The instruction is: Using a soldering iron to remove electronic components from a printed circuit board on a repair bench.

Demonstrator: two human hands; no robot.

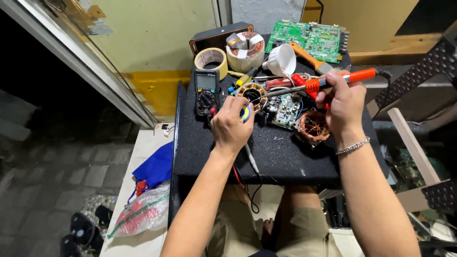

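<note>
My right hand [343, 103] grips an orange-handled soldering iron [333, 81] whose metal tip reaches left toward a round copper-wound stator [252, 93]. My left hand [232, 128] is closed on a small yellow-and-blue spool [246, 113] just below that stator. Both hands hover over a black padded board [281, 152] lying across my lap. A small green circuit board [285, 110] lies between the hands, and a copper wire coil [312, 126] rests under my right wrist.
A black multimeter [206, 92] lies left of the stator. Behind it are a tape roll [211, 60], a taped coil [245, 50], a white bulb [281, 59], screwdrivers [307, 57] and a large green circuit board [312, 40]. A blue cloth [154, 169] and plastic bag [143, 212] lie at the left.
</note>
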